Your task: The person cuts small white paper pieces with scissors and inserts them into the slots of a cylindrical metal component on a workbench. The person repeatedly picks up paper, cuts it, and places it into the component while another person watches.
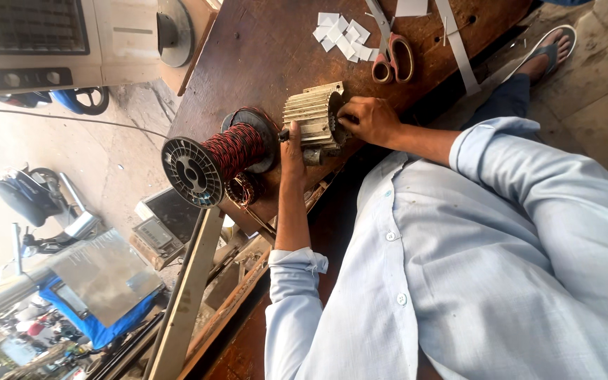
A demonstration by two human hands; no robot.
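On the brown wooden desk (262, 49), near its edge, lies a ribbed metal motor casing (312, 116), pale and finned, with both hands on it. One hand (371, 119), coming from the rolled-up sleeve on the side of the scissors, has its fingers curled into the open end of the casing, gripping its rim. The other hand (291, 151) is closed against the opposite end, where a small dark piece sits at its fingertips; whether it pinches that piece or just presses on it cannot be told, and the tilted view makes it unsure which hand is left and which is right. Just beside the casing stands a black plastic spool (205, 165) wound with reddish copper wire, and a small loose coil of the same wire (244, 188) rests under it at the desk edge. Farther along the desk lie scissors with orange handles (394, 60), a scatter of white paper slips (343, 35) and long grey strips (459, 49). The casing's inside is hidden by the fingers.
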